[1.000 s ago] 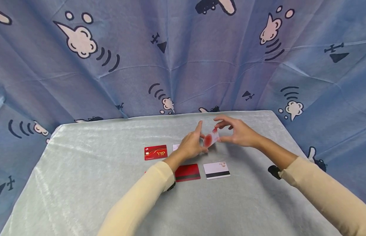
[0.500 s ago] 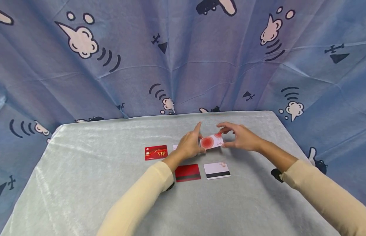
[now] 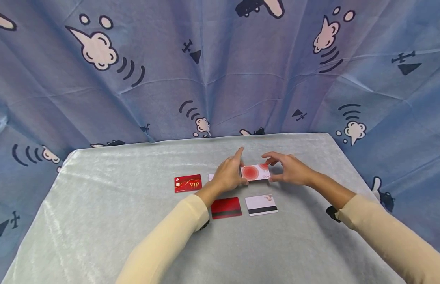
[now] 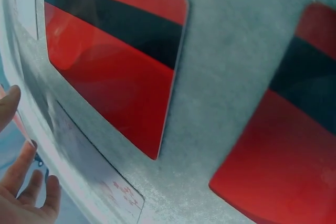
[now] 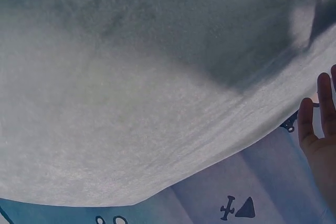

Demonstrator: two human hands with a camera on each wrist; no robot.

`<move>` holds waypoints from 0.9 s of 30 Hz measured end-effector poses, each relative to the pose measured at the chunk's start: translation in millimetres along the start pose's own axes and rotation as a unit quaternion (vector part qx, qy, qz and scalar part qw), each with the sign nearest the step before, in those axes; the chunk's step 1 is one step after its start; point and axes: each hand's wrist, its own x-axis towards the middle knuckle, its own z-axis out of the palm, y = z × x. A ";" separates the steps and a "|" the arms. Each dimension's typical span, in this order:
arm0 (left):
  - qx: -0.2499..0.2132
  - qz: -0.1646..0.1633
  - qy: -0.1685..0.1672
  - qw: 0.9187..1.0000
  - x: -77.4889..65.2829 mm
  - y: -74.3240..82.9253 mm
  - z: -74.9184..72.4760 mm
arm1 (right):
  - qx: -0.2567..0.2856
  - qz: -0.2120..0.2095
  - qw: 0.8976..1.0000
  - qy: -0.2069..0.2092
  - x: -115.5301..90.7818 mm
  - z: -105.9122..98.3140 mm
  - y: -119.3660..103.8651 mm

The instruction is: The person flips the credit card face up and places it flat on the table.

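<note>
A white card with red circles (image 3: 255, 172) is held between my two hands, close over the pale cloth. My left hand (image 3: 227, 173) pinches its left end between thumb and fingers, index finger pointing away. At the other end, my right hand (image 3: 294, 169) grips the corners with thumb and fingertips. Nearer me lie a red card with a dark stripe (image 3: 226, 208) and a white card with a black stripe (image 3: 261, 205). Part of another white card (image 3: 211, 177) shows behind my left hand. A second red striped card (image 4: 294, 129) appears in the left wrist view, hidden by my arm from above.
A red VIP card (image 3: 188, 184) lies left of my left hand. The table (image 3: 117, 205) is covered with pale velvety cloth. A blue patterned curtain (image 3: 220, 71) hangs along its far edge.
The circle-printed card has turned from a steep tilt to lie flatter, its printed face now showing more fully. My right hand has shifted slightly right and toward me; the left has barely moved.
</note>
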 end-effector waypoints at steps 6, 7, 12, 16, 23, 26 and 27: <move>0.011 0.007 -0.001 1.000 -0.1 -0.5 1.3 | 0.008 -0.004 1.000 0.002 0.1 4.7 4.9; 0.015 0.009 -0.002 1.000 0.0 -0.5 1.8 | 0.008 -0.007 1.000 0.002 -0.1 6.2 6.3; 0.027 0.008 -0.011 1.000 -0.1 -0.2 3.6 | 0.006 -0.015 1.000 0.004 -1.2 13.5 11.2; 0.036 0.000 -0.023 0.999 -0.5 0.2 4.5 | -0.002 -0.002 1.000 0.000 -2.2 18.1 12.5; 0.051 -0.002 -0.044 0.998 -0.3 -0.3 6.4 | -0.005 0.011 1.000 -0.005 -3.0 22.2 12.2; 0.060 0.001 -0.048 0.997 -0.8 -0.1 6.3 | -0.010 0.008 1.000 -0.004 -3.4 24.0 12.4; 0.063 0.001 -0.050 0.997 -1.3 0.1 6.2 | -0.013 0.006 1.000 -0.004 -3.5 24.5 12.4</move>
